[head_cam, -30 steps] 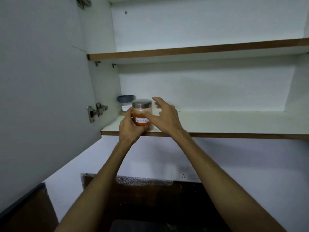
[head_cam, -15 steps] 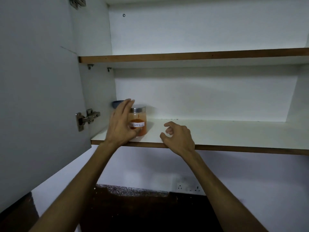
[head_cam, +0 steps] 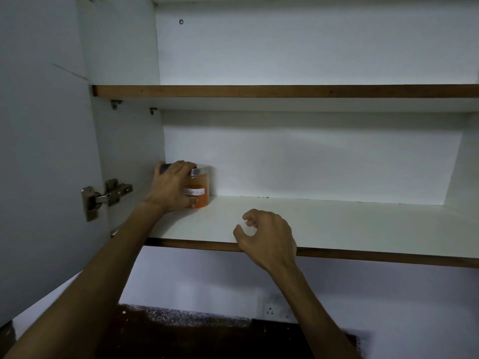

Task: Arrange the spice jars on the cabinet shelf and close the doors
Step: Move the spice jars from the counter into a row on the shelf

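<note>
A glass jar of orange spice (head_cam: pixel 200 190) with a metal lid and a white label stands at the back left of the lower cabinet shelf (head_cam: pixel 324 224). My left hand (head_cam: pixel 172 187) wraps round its left side, fingers over the lid, thumb near the base. Behind that hand only the dark blue lid of a second jar (head_cam: pixel 164 167) shows, in the corner. My right hand (head_cam: pixel 267 235) hovers at the shelf's front edge with loosely curled fingers that hold nothing.
The left cabinet door (head_cam: pixel 44 151) stands open, its metal hinge (head_cam: pixel 106 196) beside my left forearm. An upper shelf (head_cam: pixel 285 91) runs above. Below are a white wall with a socket (head_cam: pixel 270 310) and a dark countertop (head_cam: pixel 207 338).
My left hand has pushed the orange jar further back toward the left corner, beside the blue-lidded jar. My right hand let go of the jar earlier and now hangs at the shelf edge.
</note>
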